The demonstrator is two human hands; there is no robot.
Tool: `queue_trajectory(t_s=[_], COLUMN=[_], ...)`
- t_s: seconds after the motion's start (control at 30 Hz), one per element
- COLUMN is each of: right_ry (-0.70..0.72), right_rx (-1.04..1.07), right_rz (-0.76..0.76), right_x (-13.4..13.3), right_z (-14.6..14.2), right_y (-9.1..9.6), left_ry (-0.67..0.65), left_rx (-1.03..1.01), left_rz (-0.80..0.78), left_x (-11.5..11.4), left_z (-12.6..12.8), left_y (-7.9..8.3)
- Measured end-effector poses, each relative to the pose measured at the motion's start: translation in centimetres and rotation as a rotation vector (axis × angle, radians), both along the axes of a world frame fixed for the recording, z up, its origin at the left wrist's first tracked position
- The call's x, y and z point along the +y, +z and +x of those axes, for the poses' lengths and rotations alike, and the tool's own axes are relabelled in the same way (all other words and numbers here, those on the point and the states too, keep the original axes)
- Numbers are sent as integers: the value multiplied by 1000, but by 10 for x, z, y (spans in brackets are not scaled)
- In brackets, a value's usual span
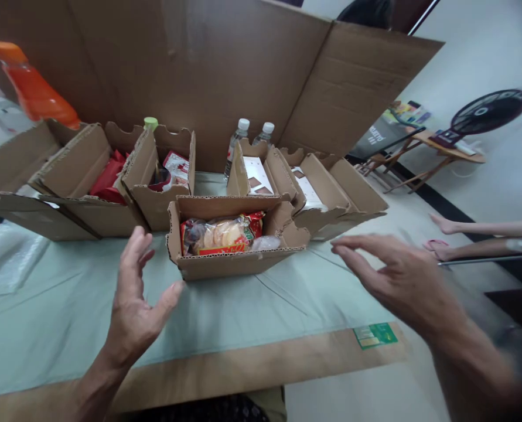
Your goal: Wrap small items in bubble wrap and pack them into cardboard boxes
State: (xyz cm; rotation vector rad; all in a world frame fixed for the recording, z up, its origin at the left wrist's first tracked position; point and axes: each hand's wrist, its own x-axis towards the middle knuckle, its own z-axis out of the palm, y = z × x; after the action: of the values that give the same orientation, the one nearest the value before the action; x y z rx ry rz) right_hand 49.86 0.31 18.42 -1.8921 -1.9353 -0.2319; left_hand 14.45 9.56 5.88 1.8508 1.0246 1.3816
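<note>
The cardboard box (pixel 243 268) stands on the cloth-covered surface (pixel 219 319), between the hands and before a row of similar boxes (pixel 67 220). Its walls appear stiff yet bendable, its load probably light; the two short ends offer the surest hold. The clear-wrapped packet (pixel 223 234) inside is likely slippery and crushable. Both grips are open and empty: the left grip (pixel 135 299) just beside a corner, contact unclear; the right grip (pixel 390 271) apart from the box. Lettering on packet, green label (pixel 376 335) and grey bin (pixel 372 140) is illegible.
</note>
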Motion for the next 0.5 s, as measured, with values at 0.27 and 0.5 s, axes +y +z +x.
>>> queue_trajectory(t_s=[0.27, 0.5], right_ry=[-22, -200], right_rx=[732, 701], right_rz=[-153, -40], right_x=[15, -84], right_z=[-41, -94], right_y=[-106, -113], left_ry=[-176, -123], left_rx=[-47, 53], left_rz=[-358, -396], left_x=[5, -89], left_z=[39, -10], left_y=[-19, -41])
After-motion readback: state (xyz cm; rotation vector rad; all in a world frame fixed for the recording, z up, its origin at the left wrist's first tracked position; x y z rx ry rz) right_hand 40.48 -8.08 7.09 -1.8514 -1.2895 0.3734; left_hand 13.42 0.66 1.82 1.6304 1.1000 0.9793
